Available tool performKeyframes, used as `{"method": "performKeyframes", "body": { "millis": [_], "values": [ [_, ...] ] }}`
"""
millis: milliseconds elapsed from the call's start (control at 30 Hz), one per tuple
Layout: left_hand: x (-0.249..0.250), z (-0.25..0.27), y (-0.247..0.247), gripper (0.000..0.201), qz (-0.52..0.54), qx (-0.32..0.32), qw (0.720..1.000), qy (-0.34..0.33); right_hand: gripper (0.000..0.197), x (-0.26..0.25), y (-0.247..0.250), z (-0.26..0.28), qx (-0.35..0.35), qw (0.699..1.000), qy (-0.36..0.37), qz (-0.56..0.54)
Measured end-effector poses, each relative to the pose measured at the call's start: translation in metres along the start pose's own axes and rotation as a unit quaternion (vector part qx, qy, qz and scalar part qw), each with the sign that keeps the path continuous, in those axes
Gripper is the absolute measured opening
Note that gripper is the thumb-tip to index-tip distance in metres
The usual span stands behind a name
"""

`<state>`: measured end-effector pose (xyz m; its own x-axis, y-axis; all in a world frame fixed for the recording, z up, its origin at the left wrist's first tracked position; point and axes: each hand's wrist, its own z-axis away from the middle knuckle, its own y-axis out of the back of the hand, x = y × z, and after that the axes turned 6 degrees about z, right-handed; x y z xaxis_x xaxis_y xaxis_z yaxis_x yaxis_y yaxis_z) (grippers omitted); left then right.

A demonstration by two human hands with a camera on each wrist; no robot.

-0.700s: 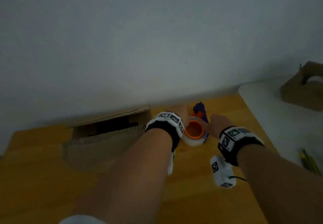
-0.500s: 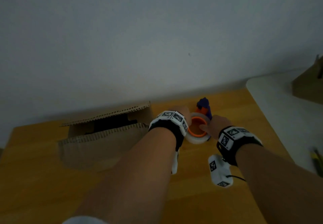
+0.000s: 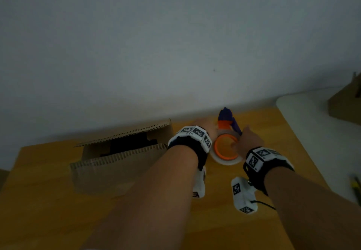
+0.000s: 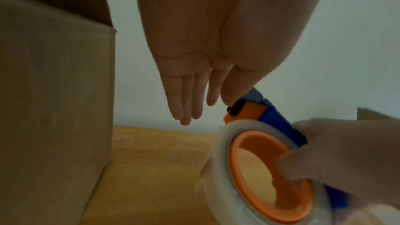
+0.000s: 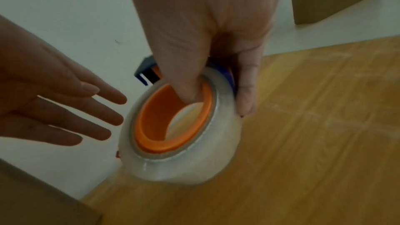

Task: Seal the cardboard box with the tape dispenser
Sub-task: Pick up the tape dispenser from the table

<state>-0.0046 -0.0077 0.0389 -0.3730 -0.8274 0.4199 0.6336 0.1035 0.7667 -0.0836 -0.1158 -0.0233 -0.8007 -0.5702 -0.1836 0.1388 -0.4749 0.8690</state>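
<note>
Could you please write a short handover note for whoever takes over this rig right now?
Right hand: grips the tape dispenser, thumb inside the orange core, fingers on the outside.
Left hand: open, fingers straight, beside the dispenser, holding nothing.
Cardboard box: on the wooden table, left of both hands, flaps open.
Done: dispenser in hand.
Left: close the flaps and tape the seam; no tape shows on the box.

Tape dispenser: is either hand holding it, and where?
The right hand grips the tape dispenser by its roll, thumb inside the orange core. The left hand is open beside it.
</note>
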Motion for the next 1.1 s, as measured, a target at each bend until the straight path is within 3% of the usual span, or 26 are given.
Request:
{"method": "performKeyframes", "body": {
  "millis": [100, 167, 200, 267, 333, 533, 600, 767, 833, 967, 1100],
  "values": [
    [0.005, 0.004, 0.021, 0.033, 0.061, 0.042, 0.997, 0.008, 0.045, -0.007, 0.031, 0.012, 0.055, 0.997, 0.038, -0.042],
    [0.007, 0.012, 0.044, 0.029, 0.160, 0.063, 0.985, 0.027, 0.040, -0.014, 0.054, 0.024, 0.083, 0.990, 0.090, -0.065],
    [0.006, 0.013, 0.054, 0.024, 0.236, 0.072, 0.969, 0.031, 0.038, -0.017, 0.064, 0.030, 0.098, 0.986, 0.116, -0.067],
    [0.004, 0.026, 0.075, 0.028, 0.403, 0.082, 0.911, 0.037, 0.036, -0.026, 0.081, 0.044, 0.136, 0.978, 0.154, -0.038],
    [-0.001, 0.046, 0.097, 0.027, 0.497, 0.071, 0.863, 0.049, 0.036, -0.036, 0.094, 0.059, 0.174, 0.969, 0.176, -0.012],
    [-0.031, 0.096, 0.133, 0.017, 0.648, 0.041, 0.760, 0.029, 0.038, -0.076, 0.111, 0.095, 0.240, 0.939, 0.243, 0.042],
    [-0.045, 0.108, 0.140, 0.021, 0.671, 0.043, 0.740, 0.012, 0.035, -0.089, 0.112, 0.106, 0.255, 0.928, 0.263, 0.065],
    [-0.079, 0.130, 0.151, 0.022, 0.692, 0.057, 0.720, -0.002, 0.035, -0.122, 0.108, 0.129, 0.262, 0.916, 0.297, 0.062],
    [-0.090, 0.136, 0.157, 0.019, 0.668, 0.077, 0.740, 0.009, 0.036, -0.134, 0.105, 0.135, 0.243, 0.922, 0.301, 0.023],
    [-0.113, 0.145, 0.166, 0.009, 0.563, 0.130, 0.815, 0.036, 0.029, -0.152, 0.101, 0.145, 0.170, 0.940, 0.288, -0.072],
    [-0.126, 0.155, 0.167, 0.008, 0.566, 0.092, 0.819, 0.016, 0.027, -0.165, 0.099, 0.154, 0.165, 0.936, 0.294, -0.099]
  ]
}}
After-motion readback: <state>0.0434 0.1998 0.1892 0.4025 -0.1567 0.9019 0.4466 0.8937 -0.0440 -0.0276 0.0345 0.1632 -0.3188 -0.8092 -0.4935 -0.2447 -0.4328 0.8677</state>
